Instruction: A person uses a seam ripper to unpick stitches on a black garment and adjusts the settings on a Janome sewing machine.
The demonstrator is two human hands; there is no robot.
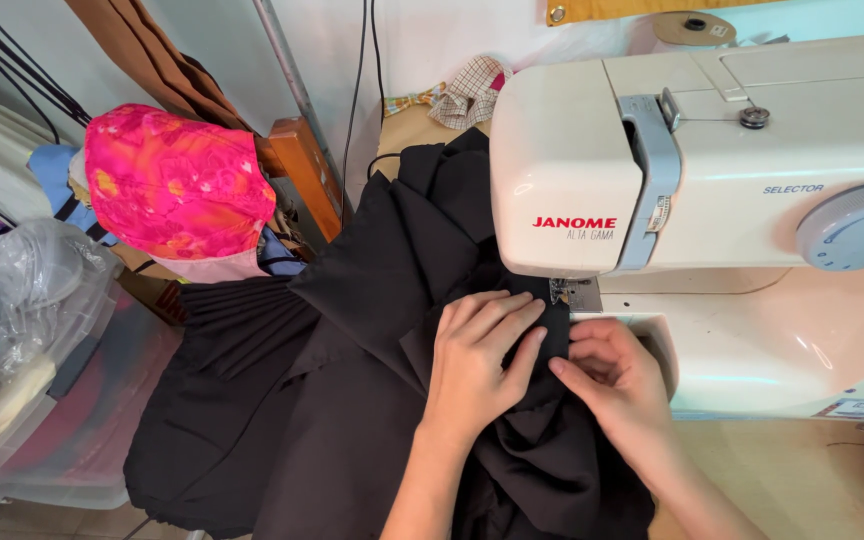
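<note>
A: Starting from the one cream-white plastic sewing machine [712, 200], what do you count?

B: Two bare hands in front of it, the left hand [477, 355] and the right hand [617, 380]. One black woven fabric [352, 360] spreads to the machine's left.

A: And farther left of the machine?

B: One bright pink flowered cloth hat [177, 185], one clear plastic storage bin [62, 420]. Behind the machine, one checked fabric scrap [467, 95]. On it, one grey round selector dial [857, 228].

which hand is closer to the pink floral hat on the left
Left. The left hand lies flat on the black fabric, right of the pink hat; the right hand is farther right, by the sewing machine.
</note>
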